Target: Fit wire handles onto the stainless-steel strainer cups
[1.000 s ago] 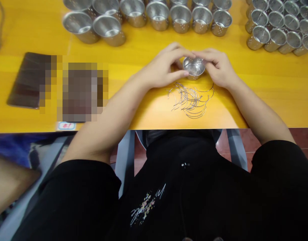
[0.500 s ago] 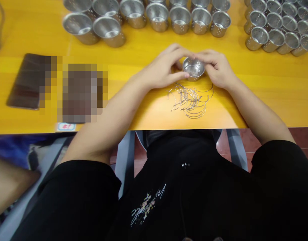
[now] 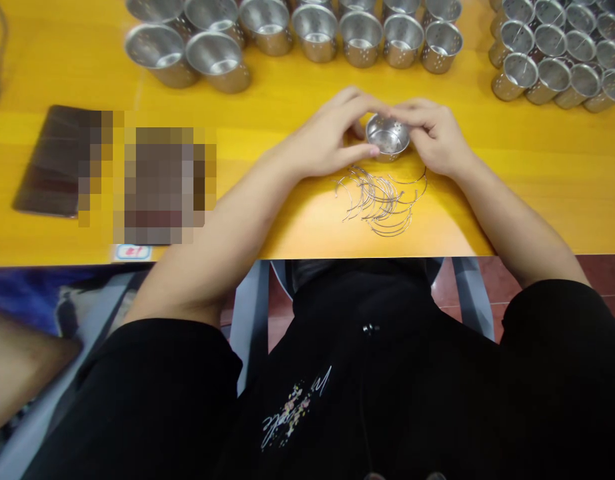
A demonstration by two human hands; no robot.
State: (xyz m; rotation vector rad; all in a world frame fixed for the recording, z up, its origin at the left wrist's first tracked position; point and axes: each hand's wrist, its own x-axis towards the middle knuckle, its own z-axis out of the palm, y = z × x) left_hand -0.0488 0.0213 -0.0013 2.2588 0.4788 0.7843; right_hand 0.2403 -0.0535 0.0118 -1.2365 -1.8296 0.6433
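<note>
A small perforated metal cup [image 3: 387, 138] stands upright on the yellow table, its open mouth facing me. My left hand [image 3: 345, 130] is wrapped round its left side, the thumb on the near wall and the fingers over the far rim. My right hand [image 3: 435, 133] grips at the cup's right and far rim with bent fingers; whether a wire is also between them is hidden. Just on the near side of the cup lies a loose pile of thin curved wire handles [image 3: 382, 200], one of them reaching up close under my right hand.
Rows of larger perforated metal cups [image 3: 315, 33] line the far side of the table. More cups [image 3: 547, 80], some with wires across their mouths, stand at the far right. A dark flat object [image 3: 52, 163] lies at left beside a blurred-out patch. Someone's bare limb [image 3: 22, 367] shows at lower left.
Hardly anything differs. Both hands keep their hold on the cup, and the view has shifted very slightly.
</note>
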